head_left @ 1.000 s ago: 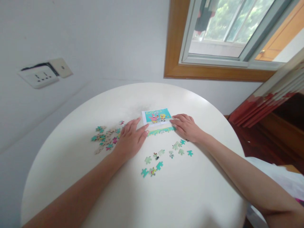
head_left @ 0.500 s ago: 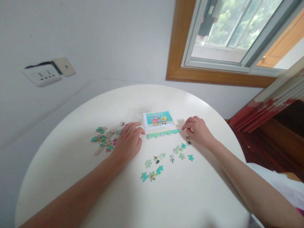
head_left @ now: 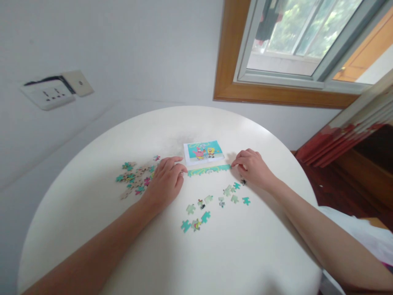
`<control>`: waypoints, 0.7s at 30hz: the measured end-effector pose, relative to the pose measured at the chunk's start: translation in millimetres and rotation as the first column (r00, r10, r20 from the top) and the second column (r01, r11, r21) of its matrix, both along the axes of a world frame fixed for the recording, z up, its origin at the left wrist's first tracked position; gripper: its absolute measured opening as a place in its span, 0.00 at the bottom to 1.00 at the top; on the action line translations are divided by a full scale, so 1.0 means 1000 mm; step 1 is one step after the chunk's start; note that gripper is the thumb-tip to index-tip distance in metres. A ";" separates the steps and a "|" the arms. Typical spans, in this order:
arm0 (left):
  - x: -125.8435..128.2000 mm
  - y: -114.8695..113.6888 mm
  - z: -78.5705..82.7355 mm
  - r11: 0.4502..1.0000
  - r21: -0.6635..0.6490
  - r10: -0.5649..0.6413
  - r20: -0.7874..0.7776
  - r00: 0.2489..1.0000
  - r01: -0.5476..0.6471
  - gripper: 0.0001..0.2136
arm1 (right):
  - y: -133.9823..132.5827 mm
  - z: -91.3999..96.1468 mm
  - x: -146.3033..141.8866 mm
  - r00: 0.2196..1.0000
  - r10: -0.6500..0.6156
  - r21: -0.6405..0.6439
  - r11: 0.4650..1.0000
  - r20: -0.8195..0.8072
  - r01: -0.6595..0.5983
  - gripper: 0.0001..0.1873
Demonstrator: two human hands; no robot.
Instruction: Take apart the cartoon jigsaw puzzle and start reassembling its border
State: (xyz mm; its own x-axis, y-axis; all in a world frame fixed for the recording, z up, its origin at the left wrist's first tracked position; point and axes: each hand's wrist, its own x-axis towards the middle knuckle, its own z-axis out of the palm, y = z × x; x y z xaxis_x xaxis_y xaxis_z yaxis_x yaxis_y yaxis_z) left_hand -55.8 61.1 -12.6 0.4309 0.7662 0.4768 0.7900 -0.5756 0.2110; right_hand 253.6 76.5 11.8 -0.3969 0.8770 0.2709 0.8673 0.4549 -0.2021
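Note:
A joined strip of green jigsaw pieces [head_left: 209, 169] lies on the round white table [head_left: 172, 254], just in front of a small cartoon picture card [head_left: 203, 150]. My left hand [head_left: 166, 182] rests palm down, its fingers held together, the fingertips touching the strip's left end. My right hand [head_left: 253, 167] is curled, fingertips pressed at the strip's right end. Loose teal and pale pieces [head_left: 215, 203] lie scattered in front of the strip, between my hands.
A pile of mixed pieces [head_left: 135, 180] lies left of my left hand. The wall with a socket [head_left: 49, 94] stands behind the table. A wood-framed window [head_left: 291, 53] is at the upper right, and a red-and-white curtain [head_left: 346, 131] hangs at the right.
Both hands came off the picture card and moved down to the two ends of the green strip. My right hand has curled its fingers.

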 end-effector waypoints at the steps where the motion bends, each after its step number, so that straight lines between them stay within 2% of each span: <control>1: 0.000 0.000 0.000 1.000 0.001 -0.001 -0.004 1.000 0.001 0.10 | 0.000 0.000 0.000 1.000 -0.002 -0.004 1.000 -0.001 0.002 0.17; 8: 0.000 0.000 0.000 1.000 0.009 0.008 -0.016 1.000 -0.008 0.09 | -0.001 0.004 0.003 0.999 0.004 0.000 1.000 -0.034 -0.004 0.17; 11: 0.000 -0.001 0.001 1.000 0.011 -0.004 0.006 1.000 0.004 0.09 | -0.004 0.013 0.009 0.987 0.093 -0.017 0.995 -0.128 -0.096 0.17; 13: -0.001 -0.002 0.002 1.000 0.007 -0.027 0.019 0.999 0.027 0.09 | -0.009 0.021 0.011 0.964 0.190 -0.100 0.972 -0.184 -0.211 0.17; 16: 0.000 -0.002 0.003 0.998 -0.005 -0.057 0.034 0.998 0.057 0.09 | -0.017 0.030 0.010 0.924 0.307 -0.257 0.897 -0.226 -0.361 0.14; 18: 0.000 -0.002 0.003 0.998 -0.012 -0.061 0.038 0.997 0.061 0.09 | -0.022 0.033 0.006 0.907 0.359 -0.301 0.860 -0.220 -0.413 0.12; 21: 0.001 -0.003 0.005 0.998 -0.023 -0.063 0.035 0.997 0.063 0.10 | -0.027 0.031 0.000 0.903 0.392 -0.322 0.844 -0.176 -0.429 0.13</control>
